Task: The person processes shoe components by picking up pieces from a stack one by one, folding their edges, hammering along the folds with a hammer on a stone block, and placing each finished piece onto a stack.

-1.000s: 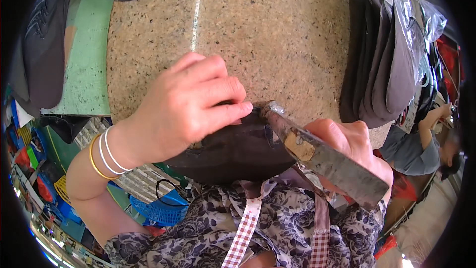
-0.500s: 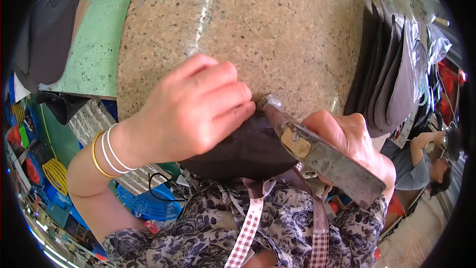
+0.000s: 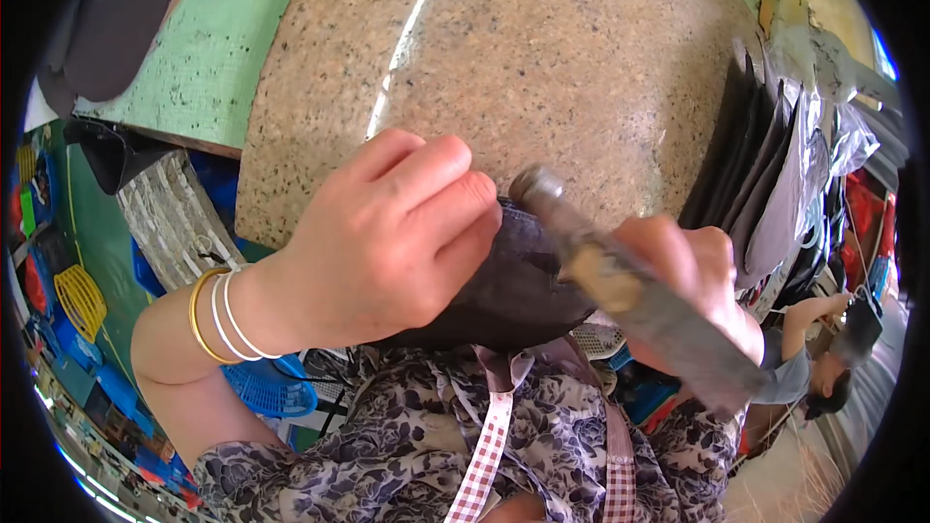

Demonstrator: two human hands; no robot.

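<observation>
My left hand (image 3: pixel 387 232) is closed, its curled fingers pinching the far edge of a black, leather-like piece (image 3: pixel 523 276) at the near edge of a speckled stone slab (image 3: pixel 542 68). The fingertips are hidden under the hand. In my right hand (image 3: pixel 693 266) is a hammer (image 3: pixel 668 329) with a long metal head, slightly blurred; the end of its wooden handle shows in the head. The rounded hammer face hangs just right of my left fingers, apart from them, above the piece's far edge.
Dark flat pieces (image 3: pixel 741 155) hang over the slab's right side beside clear plastic. More dark pieces (image 3: pixel 121 19) lie on a green board (image 3: pixel 237 39) at left. Blue baskets (image 3: pixel 266 387) stand below. Another person (image 3: pixel 814 358) sits at far right.
The hammer has lifted off the black piece's edge, toward me. My left hand keeps its pinch. The whole view has shifted slightly.
</observation>
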